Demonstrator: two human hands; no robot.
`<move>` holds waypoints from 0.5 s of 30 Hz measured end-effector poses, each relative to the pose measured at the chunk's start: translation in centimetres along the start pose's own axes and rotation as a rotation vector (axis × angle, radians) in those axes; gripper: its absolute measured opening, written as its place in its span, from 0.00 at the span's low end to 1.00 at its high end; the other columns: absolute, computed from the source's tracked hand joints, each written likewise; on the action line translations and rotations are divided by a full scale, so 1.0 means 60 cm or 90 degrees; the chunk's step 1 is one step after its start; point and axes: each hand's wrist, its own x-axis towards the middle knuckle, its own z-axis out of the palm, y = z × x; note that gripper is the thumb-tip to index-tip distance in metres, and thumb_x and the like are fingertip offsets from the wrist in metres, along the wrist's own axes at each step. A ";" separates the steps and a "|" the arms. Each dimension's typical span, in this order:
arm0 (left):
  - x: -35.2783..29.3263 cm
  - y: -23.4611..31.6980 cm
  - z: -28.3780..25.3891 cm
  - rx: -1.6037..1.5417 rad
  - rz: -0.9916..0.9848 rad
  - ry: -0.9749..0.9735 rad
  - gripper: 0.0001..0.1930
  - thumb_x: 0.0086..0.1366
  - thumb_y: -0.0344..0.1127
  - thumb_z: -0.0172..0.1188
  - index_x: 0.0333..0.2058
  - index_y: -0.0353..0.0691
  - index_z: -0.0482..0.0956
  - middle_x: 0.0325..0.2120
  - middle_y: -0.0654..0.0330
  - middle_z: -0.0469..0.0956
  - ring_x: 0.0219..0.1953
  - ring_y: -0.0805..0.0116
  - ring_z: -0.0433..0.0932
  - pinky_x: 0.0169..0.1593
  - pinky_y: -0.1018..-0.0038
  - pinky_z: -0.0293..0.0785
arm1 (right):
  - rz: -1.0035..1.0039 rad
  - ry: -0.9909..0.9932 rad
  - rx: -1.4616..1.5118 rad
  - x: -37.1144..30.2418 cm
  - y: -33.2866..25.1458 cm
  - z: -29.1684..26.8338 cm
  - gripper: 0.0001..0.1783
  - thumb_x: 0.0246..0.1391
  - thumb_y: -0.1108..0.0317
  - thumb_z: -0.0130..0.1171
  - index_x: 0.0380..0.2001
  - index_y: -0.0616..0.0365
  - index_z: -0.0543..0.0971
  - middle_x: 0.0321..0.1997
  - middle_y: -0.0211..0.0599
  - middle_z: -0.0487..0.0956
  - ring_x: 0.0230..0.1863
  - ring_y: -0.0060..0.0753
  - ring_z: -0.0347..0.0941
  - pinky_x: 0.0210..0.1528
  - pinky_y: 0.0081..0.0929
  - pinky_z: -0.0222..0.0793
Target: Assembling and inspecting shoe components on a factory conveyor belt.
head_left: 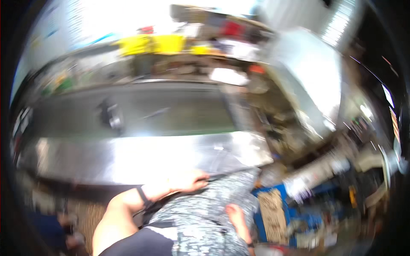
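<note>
My left hand [190, 181] is at the near edge of a shiny metal bench [141, 155], in front of my patterned grey garment [213, 198]. A thin dark strip runs from its fingers to the right along the bench edge; I cannot make out whether the hand holds it. My right hand [236, 214] hangs lower, beside the right side of the garment. Motion blur smears the fingers of both hands. On the darker, greenish surface [183, 111] beyond the metal strip lies a small dark and silver object [113, 116], too blurred to name.
Yellow bins [151, 45] and cluttered items line the back. At the right stands a large pale panel [309, 72]. Low on the right are a blue container [256, 222] with a brown piece [272, 213], and a whitish roll-like object [318, 177].
</note>
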 end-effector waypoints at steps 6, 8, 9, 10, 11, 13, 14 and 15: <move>-0.281 -0.221 -0.099 0.265 -0.438 0.525 0.19 0.55 0.32 0.62 0.45 0.31 0.74 0.45 0.39 0.74 0.53 0.40 0.70 0.57 0.57 0.66 | 0.055 -0.066 -0.042 0.025 0.089 0.017 0.05 0.54 0.75 0.52 0.29 0.60 0.78 0.26 0.38 0.81 0.30 0.28 0.78 0.34 0.27 0.72; -0.262 -0.270 -0.184 0.306 -0.537 0.606 0.28 0.51 0.35 0.68 0.49 0.29 0.72 0.50 0.40 0.72 0.55 0.42 0.68 0.60 0.57 0.63 | 0.056 -0.062 0.005 0.028 0.090 -0.006 0.06 0.53 0.75 0.52 0.28 0.60 0.78 0.24 0.36 0.80 0.28 0.27 0.76 0.32 0.26 0.70; -0.218 -0.244 -0.224 0.301 -0.584 0.630 0.32 0.52 0.41 0.69 0.52 0.28 0.72 0.52 0.39 0.72 0.58 0.46 0.68 0.62 0.61 0.62 | 0.059 -0.041 0.025 0.027 0.072 -0.009 0.06 0.53 0.75 0.50 0.28 0.60 0.78 0.22 0.35 0.78 0.26 0.25 0.73 0.31 0.26 0.69; -0.183 -0.230 -0.264 0.133 -0.532 0.643 0.32 0.50 0.38 0.71 0.52 0.29 0.71 0.52 0.42 0.72 0.53 0.49 0.73 0.56 0.60 0.68 | 0.070 -0.010 -0.029 0.029 0.099 0.006 0.06 0.53 0.73 0.51 0.27 0.59 0.78 0.25 0.35 0.79 0.28 0.25 0.73 0.32 0.26 0.69; -0.206 -0.295 -0.285 0.153 -0.526 0.606 0.33 0.51 0.40 0.71 0.52 0.28 0.72 0.51 0.45 0.74 0.51 0.54 0.75 0.55 0.62 0.70 | 0.031 -0.031 -0.020 0.042 0.064 0.012 0.06 0.54 0.70 0.52 0.29 0.57 0.78 0.27 0.37 0.79 0.30 0.29 0.75 0.34 0.28 0.70; -0.271 -0.478 -0.292 0.071 -0.387 0.613 0.31 0.54 0.43 0.69 0.50 0.26 0.74 0.46 0.49 0.79 0.48 0.55 0.77 0.54 0.64 0.71 | 0.089 -0.074 -0.058 0.065 0.015 0.023 0.07 0.55 0.65 0.53 0.32 0.54 0.79 0.31 0.43 0.80 0.35 0.44 0.78 0.38 0.36 0.72; -0.237 -0.485 -0.297 -0.014 -0.315 0.524 0.30 0.55 0.43 0.68 0.50 0.26 0.73 0.46 0.49 0.78 0.48 0.56 0.77 0.53 0.64 0.72 | 0.100 -0.088 -0.094 0.069 0.020 0.031 0.08 0.55 0.65 0.52 0.32 0.53 0.79 0.32 0.43 0.81 0.36 0.47 0.78 0.38 0.40 0.72; -0.230 -0.480 -0.306 -0.080 -0.273 0.444 0.30 0.55 0.42 0.67 0.51 0.27 0.73 0.46 0.48 0.78 0.47 0.56 0.77 0.52 0.64 0.73 | 0.052 -0.053 -0.080 0.067 0.008 0.043 0.09 0.54 0.64 0.51 0.32 0.52 0.79 0.33 0.44 0.81 0.37 0.48 0.78 0.39 0.42 0.71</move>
